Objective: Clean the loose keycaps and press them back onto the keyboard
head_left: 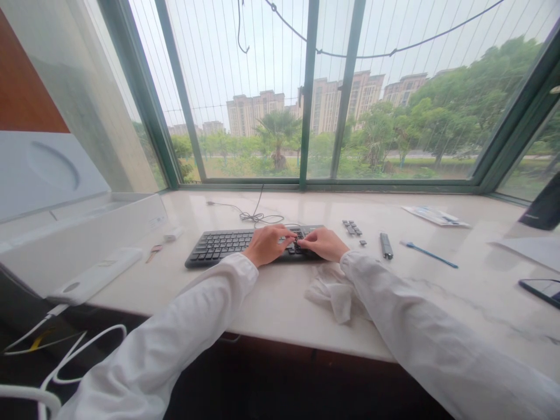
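A black keyboard (227, 244) lies on the pale stone-look counter, its right part partly covered by my hands. My left hand (268, 244) bends over the keys from the left, thumb and fingers drawn together. Opposite it, my right hand (324, 242) has its fingertips in a pinch over the number-pad area, close to the left fingertips. Whatever is between the fingers of either hand is too small or hidden to make out. Several loose keycaps (352, 227) lie right of the keyboard, with a single keycap (363, 242) nearer to me.
A crumpled white cloth (335, 294) lies below my right wrist. Rightward are a dark grey tool (386, 245), a blue brush-like stick (431, 255), a flat packet (435, 216) and a phone (542, 290). A coiled cable (258, 217) sits behind; a power strip (98, 277) and key (154, 252) are left.
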Demonstrator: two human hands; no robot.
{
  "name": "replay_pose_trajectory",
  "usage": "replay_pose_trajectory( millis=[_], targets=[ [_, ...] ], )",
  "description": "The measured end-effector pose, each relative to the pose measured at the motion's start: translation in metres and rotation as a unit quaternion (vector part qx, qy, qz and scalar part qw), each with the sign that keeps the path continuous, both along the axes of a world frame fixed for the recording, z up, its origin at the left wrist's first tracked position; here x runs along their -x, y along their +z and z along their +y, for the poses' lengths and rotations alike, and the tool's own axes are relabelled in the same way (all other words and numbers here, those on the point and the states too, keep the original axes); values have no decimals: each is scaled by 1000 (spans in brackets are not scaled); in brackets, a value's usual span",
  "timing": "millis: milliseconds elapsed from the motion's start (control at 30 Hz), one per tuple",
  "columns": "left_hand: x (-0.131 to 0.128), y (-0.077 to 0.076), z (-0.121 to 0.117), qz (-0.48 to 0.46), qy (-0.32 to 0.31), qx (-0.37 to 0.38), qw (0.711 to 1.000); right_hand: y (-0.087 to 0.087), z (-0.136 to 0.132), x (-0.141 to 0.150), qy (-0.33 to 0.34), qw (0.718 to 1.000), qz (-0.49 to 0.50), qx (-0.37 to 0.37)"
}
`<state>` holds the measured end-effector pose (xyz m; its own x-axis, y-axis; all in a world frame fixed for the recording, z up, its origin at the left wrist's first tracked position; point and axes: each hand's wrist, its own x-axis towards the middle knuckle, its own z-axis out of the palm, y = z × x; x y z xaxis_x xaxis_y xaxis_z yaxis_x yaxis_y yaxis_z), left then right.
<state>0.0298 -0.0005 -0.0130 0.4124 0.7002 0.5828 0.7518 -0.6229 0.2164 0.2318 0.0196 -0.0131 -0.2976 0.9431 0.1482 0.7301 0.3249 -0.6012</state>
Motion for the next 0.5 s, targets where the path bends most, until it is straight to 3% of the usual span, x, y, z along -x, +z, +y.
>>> replay_pose_trajectory(
  millis=[500],
  targets=[
    [1,3,-3,38,-25,3,999,11,6,2,-4,998,-61,30]
  ],
)
